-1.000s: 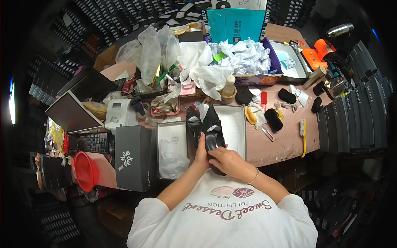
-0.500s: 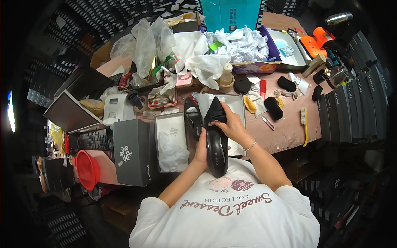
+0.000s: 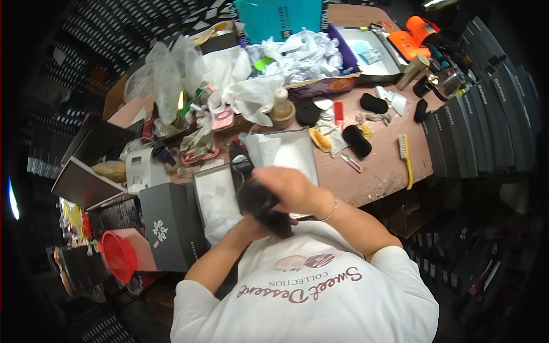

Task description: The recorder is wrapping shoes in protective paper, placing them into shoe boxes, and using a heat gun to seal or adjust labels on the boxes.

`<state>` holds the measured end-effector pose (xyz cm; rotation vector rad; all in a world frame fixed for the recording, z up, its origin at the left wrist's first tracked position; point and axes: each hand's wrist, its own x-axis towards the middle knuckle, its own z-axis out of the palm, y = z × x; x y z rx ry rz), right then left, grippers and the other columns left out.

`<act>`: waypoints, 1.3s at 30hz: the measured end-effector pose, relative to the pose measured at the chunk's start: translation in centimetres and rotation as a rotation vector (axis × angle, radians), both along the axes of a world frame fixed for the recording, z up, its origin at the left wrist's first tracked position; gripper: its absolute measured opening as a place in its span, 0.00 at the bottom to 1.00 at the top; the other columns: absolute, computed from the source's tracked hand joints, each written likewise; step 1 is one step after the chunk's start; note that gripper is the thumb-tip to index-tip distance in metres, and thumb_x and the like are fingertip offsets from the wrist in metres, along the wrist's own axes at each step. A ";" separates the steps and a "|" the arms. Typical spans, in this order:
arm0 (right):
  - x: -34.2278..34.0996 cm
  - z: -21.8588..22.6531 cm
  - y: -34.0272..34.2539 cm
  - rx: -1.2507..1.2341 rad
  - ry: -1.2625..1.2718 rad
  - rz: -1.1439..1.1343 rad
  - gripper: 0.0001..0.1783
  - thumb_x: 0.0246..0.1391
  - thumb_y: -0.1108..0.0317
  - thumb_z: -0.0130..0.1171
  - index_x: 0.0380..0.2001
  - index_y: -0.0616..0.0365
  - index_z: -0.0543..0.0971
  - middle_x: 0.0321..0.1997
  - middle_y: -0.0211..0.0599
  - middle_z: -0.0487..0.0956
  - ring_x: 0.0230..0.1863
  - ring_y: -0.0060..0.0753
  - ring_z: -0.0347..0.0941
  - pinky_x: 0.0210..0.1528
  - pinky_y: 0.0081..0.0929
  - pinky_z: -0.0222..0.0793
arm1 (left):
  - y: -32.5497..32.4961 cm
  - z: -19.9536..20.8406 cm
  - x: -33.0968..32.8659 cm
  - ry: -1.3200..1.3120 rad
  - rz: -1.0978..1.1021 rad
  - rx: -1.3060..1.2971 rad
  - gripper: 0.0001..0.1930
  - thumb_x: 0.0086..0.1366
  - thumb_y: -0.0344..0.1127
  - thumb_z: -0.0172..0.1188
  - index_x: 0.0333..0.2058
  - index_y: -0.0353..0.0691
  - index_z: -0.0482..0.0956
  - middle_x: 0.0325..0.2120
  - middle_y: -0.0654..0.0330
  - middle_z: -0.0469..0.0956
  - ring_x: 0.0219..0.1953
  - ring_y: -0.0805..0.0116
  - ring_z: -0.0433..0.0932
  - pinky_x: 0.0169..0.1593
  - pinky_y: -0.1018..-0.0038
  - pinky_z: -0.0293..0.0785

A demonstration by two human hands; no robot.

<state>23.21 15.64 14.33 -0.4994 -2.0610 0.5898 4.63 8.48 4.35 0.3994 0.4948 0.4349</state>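
Shoe (image 3: 255, 196), black and blurred, sits at the centre of the frame, its upper end gripped by the right hand (image 3: 290, 190); the left hand (image 3: 256, 226) is mostly hidden beneath, its hold impossible to tell. A second black shoe (image 3: 241, 162) shows just above.

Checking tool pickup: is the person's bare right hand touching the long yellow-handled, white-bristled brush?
Apart. The head view shows a stretch of pink tabletop between the right hand and the brush, which lies off to the right.
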 end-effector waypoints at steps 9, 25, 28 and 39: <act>5.5 2.7 2.6 0.038 -0.136 -0.019 0.40 0.40 0.51 0.69 0.58 0.52 0.70 0.47 0.42 0.75 0.45 0.45 0.74 0.48 0.38 0.69 | 3.7 0.9 3.6 0.329 -0.069 0.533 0.16 0.66 0.38 0.58 0.49 0.40 0.72 0.43 0.51 0.77 0.43 0.57 0.79 0.50 0.63 0.78; 16.8 -11.0 3.6 -0.507 0.011 -0.723 0.28 0.47 0.74 0.56 0.55 0.62 0.70 0.53 0.50 0.72 0.55 0.53 0.68 0.59 0.42 0.62 | 4.4 -0.3 4.5 0.038 0.773 -0.450 0.22 0.67 0.55 0.49 0.40 0.39 0.78 0.37 0.47 0.80 0.40 0.47 0.81 0.43 0.58 0.81; 9.1 -3.8 1.3 -0.310 -0.023 -0.219 0.27 0.43 0.75 0.59 0.51 0.61 0.75 0.47 0.46 0.75 0.48 0.50 0.71 0.55 0.41 0.66 | 4.3 -1.2 4.5 -0.023 0.837 -0.542 0.20 0.67 0.51 0.49 0.44 0.41 0.76 0.41 0.50 0.79 0.43 0.53 0.80 0.49 0.58 0.78; 7.0 -1.9 -0.6 -0.601 -0.219 -0.077 0.18 0.47 0.78 0.49 0.43 0.66 0.76 0.39 0.49 0.74 0.44 0.48 0.70 0.50 0.38 0.67 | 3.1 -1.6 -1.0 0.266 0.788 0.113 0.20 0.71 0.51 0.47 0.43 0.40 0.78 0.33 0.56 0.81 0.37 0.59 0.81 0.45 0.62 0.78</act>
